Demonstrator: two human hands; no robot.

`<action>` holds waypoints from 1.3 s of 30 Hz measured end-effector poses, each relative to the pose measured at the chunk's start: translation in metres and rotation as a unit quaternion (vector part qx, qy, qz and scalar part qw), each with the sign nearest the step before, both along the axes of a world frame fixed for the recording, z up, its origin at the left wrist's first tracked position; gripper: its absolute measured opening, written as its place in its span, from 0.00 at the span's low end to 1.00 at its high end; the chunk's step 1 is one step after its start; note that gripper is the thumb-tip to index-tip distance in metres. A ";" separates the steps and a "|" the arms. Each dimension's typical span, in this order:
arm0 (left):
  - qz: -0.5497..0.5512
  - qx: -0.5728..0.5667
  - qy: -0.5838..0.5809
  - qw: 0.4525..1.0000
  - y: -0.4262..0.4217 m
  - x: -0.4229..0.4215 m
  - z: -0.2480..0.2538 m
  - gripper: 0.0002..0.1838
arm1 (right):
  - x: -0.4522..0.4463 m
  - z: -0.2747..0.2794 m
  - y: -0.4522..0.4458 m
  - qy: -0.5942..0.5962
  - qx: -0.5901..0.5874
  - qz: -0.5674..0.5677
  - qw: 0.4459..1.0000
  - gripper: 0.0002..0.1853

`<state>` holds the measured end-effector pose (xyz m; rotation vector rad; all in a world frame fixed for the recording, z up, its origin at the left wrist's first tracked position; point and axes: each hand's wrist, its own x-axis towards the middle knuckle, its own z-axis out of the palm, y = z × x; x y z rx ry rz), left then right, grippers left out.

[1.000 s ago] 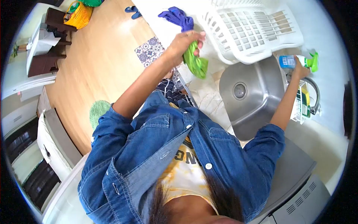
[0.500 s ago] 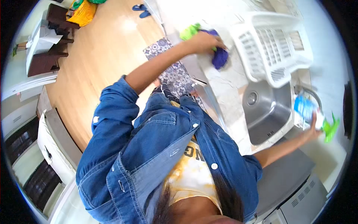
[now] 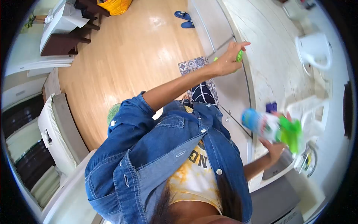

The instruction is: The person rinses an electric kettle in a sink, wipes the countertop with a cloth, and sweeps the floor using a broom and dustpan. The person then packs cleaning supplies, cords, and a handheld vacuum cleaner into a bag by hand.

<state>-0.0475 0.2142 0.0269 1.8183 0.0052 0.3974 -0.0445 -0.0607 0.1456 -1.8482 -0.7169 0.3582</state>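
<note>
green-headed bottle (image 3: 266,126) crosswise, base (image 3: 247,118) leftward

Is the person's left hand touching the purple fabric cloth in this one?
Apart. The head view shows a plain gap: pale marbled countertop is visible between the left hand and the purple cloth.

Blue slippers (image 3: 188,24) on wood floor (image 3: 138,52), patterned mat (image 3: 189,66), yellow bag (image 3: 116,5) beside dark furniture (image 3: 95,8).
</note>
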 end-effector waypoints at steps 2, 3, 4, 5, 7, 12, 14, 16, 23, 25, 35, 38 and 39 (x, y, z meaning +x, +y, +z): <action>0.018 -0.032 0.015 0.999 0.038 0.002 -0.008 0.37 | 0.023 -0.030 0.089 0.080 -0.021 0.091 0.992 0.53; 0.008 -0.049 0.034 0.998 0.061 0.000 -0.010 0.38 | 0.032 -0.043 0.133 0.087 -0.024 0.119 0.989 0.52; 0.016 -0.093 0.036 0.995 0.087 -0.003 -0.011 0.39 | 0.049 -0.066 0.173 -0.038 -0.020 0.178 0.983 0.49; 0.024 -0.138 0.037 0.989 0.113 -0.004 -0.012 0.40 | 0.057 -0.071 0.218 -0.015 -0.012 0.212 0.977 0.47; 0.068 -0.166 0.051 0.982 0.165 -0.005 -0.017 0.43 | 0.079 -0.088 0.297 -0.023 0.002 0.282 0.959 0.49; 0.158 -0.350 0.087 0.919 0.308 -0.020 -0.020 0.54 | 0.111 -0.113 0.479 0.078 0.011 0.459 0.885 0.53; 0.202 -0.385 0.046 0.900 0.356 -0.028 -0.042 0.56 | 0.119 -0.117 0.542 0.126 0.000 0.510 0.851 0.53; 0.267 -0.392 -0.015 0.881 0.401 -0.026 -0.064 0.54 | 0.127 -0.120 0.607 0.108 -0.019 0.562 0.820 0.54; 0.378 -0.458 -0.009 0.805 0.567 0.022 -0.091 0.52 | 0.166 -0.170 0.783 0.141 -0.038 0.537 0.831 0.50; 0.398 -0.405 0.028 0.823 0.618 0.044 -0.097 0.41 | 0.188 -0.172 0.829 0.082 -0.045 0.509 0.856 0.47; 0.373 -0.390 0.149 0.829 0.900 0.180 -0.190 0.28 | 0.327 -0.299 0.991 0.166 -0.100 0.230 0.954 0.31; 0.497 -0.266 0.152 0.812 0.995 0.212 -0.274 0.28 | 0.367 -0.334 1.046 0.230 -0.169 0.164 0.944 0.34; 0.533 -0.222 0.148 0.803 1.042 0.220 -0.304 0.28 | 0.378 -0.340 1.068 0.242 -0.194 0.146 0.939 0.37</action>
